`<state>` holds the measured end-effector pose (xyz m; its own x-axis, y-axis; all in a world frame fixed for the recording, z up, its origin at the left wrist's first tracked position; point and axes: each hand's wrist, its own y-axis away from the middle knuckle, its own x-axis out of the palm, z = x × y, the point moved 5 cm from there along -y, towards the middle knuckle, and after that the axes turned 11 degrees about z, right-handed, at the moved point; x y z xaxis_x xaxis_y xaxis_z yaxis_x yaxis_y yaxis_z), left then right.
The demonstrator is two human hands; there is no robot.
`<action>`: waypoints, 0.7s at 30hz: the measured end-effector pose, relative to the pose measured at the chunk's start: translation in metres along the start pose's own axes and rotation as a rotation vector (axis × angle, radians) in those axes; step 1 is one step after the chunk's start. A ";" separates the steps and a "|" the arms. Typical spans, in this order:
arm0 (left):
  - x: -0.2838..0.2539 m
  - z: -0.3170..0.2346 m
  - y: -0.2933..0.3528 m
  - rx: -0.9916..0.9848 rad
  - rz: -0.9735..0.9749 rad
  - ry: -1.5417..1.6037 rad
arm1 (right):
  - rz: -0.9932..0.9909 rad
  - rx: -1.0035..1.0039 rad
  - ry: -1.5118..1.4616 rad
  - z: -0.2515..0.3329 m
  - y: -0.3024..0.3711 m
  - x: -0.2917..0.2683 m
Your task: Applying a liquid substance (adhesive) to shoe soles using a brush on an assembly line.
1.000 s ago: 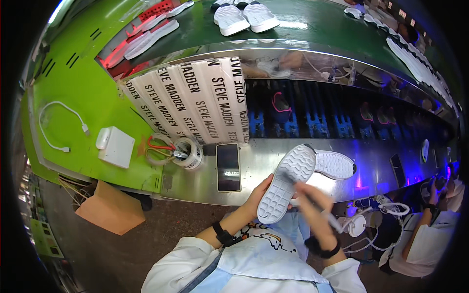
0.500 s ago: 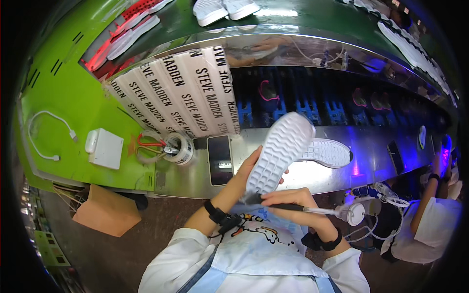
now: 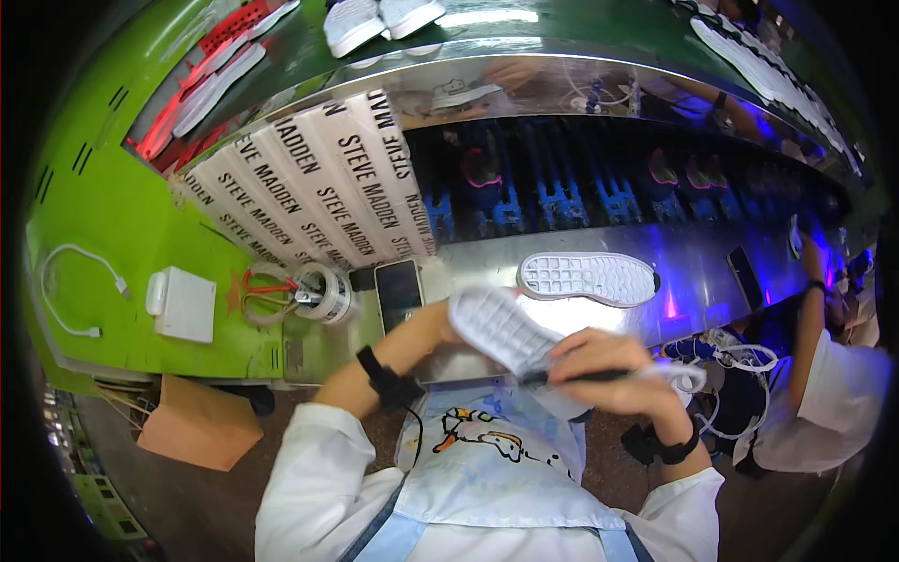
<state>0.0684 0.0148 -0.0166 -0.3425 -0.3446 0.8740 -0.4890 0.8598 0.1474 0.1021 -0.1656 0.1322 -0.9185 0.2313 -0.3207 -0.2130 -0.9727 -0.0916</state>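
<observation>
A white shoe sole [image 3: 501, 330] is tilted above the front of the metal bench, its ridged tread turned up. My left hand [image 3: 440, 328] grips its left end; most of the fingers are hidden behind the sole. Blurred by motion, my right hand [image 3: 604, 365] is closed round the black handle of a brush [image 3: 599, 376]. The dark brush tip [image 3: 536, 377] is at the sole's near right end; whether it touches cannot be made out. Behind them a second white sole [image 3: 590, 279] lies tread up on the bench.
Left on the bench are a phone [image 3: 400, 292], a tape-wrapped cup [image 3: 323, 295] and red-handled scissors [image 3: 267, 286]. A printed cardboard panel [image 3: 318, 187] stands behind. A green conveyor [image 3: 581, 23] carries soles. On the right, a co-worker's arm [image 3: 810, 309] reaches over the bench.
The sole has swung from steeply upright to leaning left and lower, uncovering the second sole. My right hand has moved slightly right and up with the brush. The whole view has shifted a little.
</observation>
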 end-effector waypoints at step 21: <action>0.046 -0.025 -0.016 1.001 -0.051 0.317 | -0.234 0.224 -0.551 -0.016 -0.030 0.029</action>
<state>0.0805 -0.0056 0.0328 -0.1481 -0.1325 0.9801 -0.9863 0.0930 -0.1365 0.0873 -0.1291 0.1102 -0.8630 0.4542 0.2211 -0.4387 -0.8909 0.1176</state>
